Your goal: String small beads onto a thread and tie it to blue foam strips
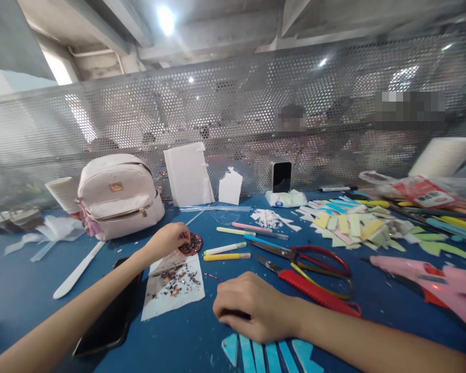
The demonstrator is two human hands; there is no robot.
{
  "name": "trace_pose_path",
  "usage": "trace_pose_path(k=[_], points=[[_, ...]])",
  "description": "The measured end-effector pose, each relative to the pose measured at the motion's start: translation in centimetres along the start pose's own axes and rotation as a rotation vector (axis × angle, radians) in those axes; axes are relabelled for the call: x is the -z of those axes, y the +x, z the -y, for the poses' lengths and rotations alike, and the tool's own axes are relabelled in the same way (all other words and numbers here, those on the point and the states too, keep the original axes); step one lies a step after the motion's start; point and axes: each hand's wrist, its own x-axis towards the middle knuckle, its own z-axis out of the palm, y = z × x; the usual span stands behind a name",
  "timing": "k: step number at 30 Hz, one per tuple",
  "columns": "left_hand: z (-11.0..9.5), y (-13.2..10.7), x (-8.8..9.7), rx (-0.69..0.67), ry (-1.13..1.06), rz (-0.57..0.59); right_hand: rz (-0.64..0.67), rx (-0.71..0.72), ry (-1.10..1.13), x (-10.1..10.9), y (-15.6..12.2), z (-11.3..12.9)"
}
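My left hand (174,238) is closed in a pinch over a small round red dish (192,243) filled with dark shiny bits. What its fingertips hold is too small to make out. Below the dish lies a white sheet of paper (151,305) scattered with dark and orange bits. My right hand (252,305) rests on the blue table (194,342) in a loose fist, with no object showing in it. Light-blue strips (258,355) lie just under its near side. Several marker pens (227,256) lie between the hands, farther back.
Scissors (295,254), a red-handled cutter (314,290) and a pink glue gun (419,274) lie to the right. Beyond are colored scraps (349,228) and a tissue pack (285,199). A black phone (108,321), white spatula (77,272) and pale backpack (120,194) are left.
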Motion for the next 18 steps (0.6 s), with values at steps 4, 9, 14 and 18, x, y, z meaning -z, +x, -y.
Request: trace_pose_path(k=[4,9,14,18], points=[[0.0,-0.2,0.1,-0.006,-0.015,-0.013,0.020,0.000,-0.018,0.0,0.0,0.0],[-0.2,-0.4,0.0,-0.020,-0.040,-0.052,0.013,0.003,-0.010,0.1,0.2,0.1],[0.3,-0.1,-0.5,-0.040,-0.066,-0.076,0.019,0.007,-0.008,0.0,0.1,0.0],[0.6,0.2,-1.0,-0.054,-0.081,-0.060,0.033,0.003,-0.030,-0.1,0.0,-0.1]])
